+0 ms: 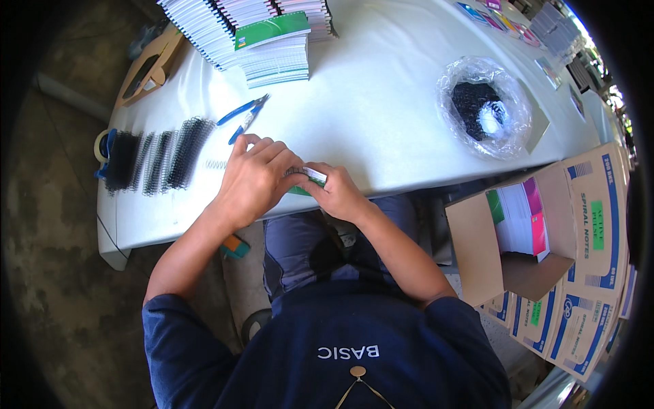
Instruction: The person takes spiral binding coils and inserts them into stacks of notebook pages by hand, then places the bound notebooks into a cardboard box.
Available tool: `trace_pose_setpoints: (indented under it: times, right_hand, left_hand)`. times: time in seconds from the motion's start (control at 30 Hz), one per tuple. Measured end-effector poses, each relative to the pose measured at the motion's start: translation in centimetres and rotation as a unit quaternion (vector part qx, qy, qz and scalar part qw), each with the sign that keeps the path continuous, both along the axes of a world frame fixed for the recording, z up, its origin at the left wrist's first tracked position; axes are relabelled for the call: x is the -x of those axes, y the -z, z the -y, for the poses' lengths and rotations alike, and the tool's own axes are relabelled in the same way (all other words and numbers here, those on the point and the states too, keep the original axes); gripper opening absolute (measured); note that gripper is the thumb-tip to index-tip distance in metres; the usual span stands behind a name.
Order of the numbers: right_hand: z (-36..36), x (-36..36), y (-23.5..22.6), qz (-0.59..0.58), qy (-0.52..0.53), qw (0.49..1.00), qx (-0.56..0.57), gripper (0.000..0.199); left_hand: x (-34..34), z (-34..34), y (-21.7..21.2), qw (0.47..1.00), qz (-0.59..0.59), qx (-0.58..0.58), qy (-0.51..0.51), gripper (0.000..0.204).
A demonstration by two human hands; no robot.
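At the near edge of the white-covered table, you hold 1 green-covered notebook, probably at the coil-threading step; the next move likely calls for steady alignment. Your left hand curls over it, though I cannot tell what it pinches; your right hand pinches its right end. 1 spiral coil shows farther left.

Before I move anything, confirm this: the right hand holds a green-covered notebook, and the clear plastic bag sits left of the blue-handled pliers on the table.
Not quite: the head view shows the clear plastic bag to the right of the blue-handled pliers on the table. The right hand does hold the green-covered notebook.
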State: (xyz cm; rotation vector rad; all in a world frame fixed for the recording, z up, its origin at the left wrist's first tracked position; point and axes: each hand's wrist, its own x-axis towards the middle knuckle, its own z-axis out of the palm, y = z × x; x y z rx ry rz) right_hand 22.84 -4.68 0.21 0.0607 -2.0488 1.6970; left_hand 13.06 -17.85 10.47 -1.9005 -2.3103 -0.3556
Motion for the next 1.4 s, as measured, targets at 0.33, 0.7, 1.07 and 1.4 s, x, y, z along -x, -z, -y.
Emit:
trace_pose_setpoints:
  times: [0.33,0.7,1.07,1.4]
  right_hand:
    - [-0.3,0.3,0.8,0.057,-0.031,0.996,-0.064,0.027]
    - [-0.2,0.0,0.3,0.064,-0.061,0.99,-0.108,0.025]
    - [0.0,0.4,1.5,0.046,-0.038,0.988,-0.14,0.022]
    - [-0.9,0.3,-1.4,0.161,-0.118,0.979,0.026,0.021]
  left_hand:
    - [0.3,0.5,-0.8,0.994,0.11,0.006,-0.027,0.021]
    - [0.0,0.4,-1.3,0.995,0.083,0.058,-0.015,0.025]
    - [-1.5,-0.3,-0.7,0.998,0.009,0.045,-0.038,0.019]
    - [-0.3,0.3,-1.2,0.997,-0.013,0.068,-0.027,0.024]
